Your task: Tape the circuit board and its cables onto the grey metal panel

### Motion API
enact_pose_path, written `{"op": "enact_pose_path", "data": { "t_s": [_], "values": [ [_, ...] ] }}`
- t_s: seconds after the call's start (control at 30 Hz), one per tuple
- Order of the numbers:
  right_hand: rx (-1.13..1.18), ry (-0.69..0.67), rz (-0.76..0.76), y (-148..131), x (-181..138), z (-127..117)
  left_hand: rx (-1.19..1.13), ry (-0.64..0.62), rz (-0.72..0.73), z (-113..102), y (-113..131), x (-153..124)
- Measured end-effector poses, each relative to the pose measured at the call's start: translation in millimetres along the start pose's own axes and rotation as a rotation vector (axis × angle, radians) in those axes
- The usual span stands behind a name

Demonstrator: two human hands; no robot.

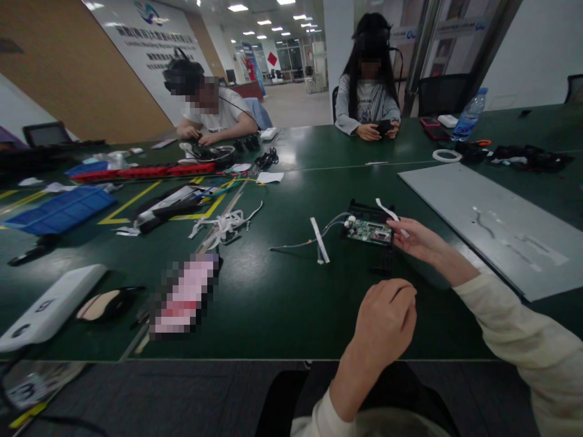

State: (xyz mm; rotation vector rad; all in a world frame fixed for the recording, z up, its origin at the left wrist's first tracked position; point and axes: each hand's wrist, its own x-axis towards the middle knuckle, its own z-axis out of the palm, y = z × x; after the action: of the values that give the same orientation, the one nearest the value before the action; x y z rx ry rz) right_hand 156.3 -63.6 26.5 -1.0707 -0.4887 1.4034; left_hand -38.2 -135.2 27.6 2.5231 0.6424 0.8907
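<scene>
My right hand reaches to a small green circuit board that sits in a black frame on the dark green table. Its fingers pinch a white ribbon cable at the board's right side. Thin white wires trail left from the board, past a flat white strip. My left hand hovers near the table's front edge, curled into a loose fist with nothing visible in it.
A grey sheet lies at the right. White cables, a blue tray, a red bar and a white case lie to the left. Two other people sit across the table. A water bottle stands far right.
</scene>
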Motion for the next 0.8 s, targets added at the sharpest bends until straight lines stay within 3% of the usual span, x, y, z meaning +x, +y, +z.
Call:
{"op": "enact_pose_path", "data": {
  "t_s": [0.13, 0.23, 0.33, 0.43, 0.53, 0.63, 0.8],
  "values": [
    [-0.097, -0.075, 0.064, 16.5, 0.1, 9.6, -0.019, 0.107, 0.004, -7.3, 0.9, -6.0],
    [-0.221, -0.112, 0.076, 20.6, 1.9, 9.8, -0.008, 0.142, -0.01, -24.8, 0.8, -12.6],
    [-0.296, -0.138, 0.062, 22.5, 3.2, 11.6, 0.02, 0.075, -0.056, -54.8, -1.8, -7.9],
    [-0.294, -0.09, 0.022, 24.2, 4.2, 16.2, 0.116, -0.01, -0.066, -90.4, -14.1, 16.1],
    [-0.262, -0.036, -0.029, 23.9, 4.4, 19.3, 0.234, -0.059, -0.101, -120.3, -46.7, 51.1],
    [-0.266, -0.053, -0.039, 22.6, 3.8, 18.4, 0.364, -0.04, -0.195, -135.9, -97.5, 76.3],
    [-0.325, -0.087, -0.085, 26.3, 4.4, 13.2, 0.502, -0.07, -0.405, -135.6, -170.3, 68.2]
  ]
}}
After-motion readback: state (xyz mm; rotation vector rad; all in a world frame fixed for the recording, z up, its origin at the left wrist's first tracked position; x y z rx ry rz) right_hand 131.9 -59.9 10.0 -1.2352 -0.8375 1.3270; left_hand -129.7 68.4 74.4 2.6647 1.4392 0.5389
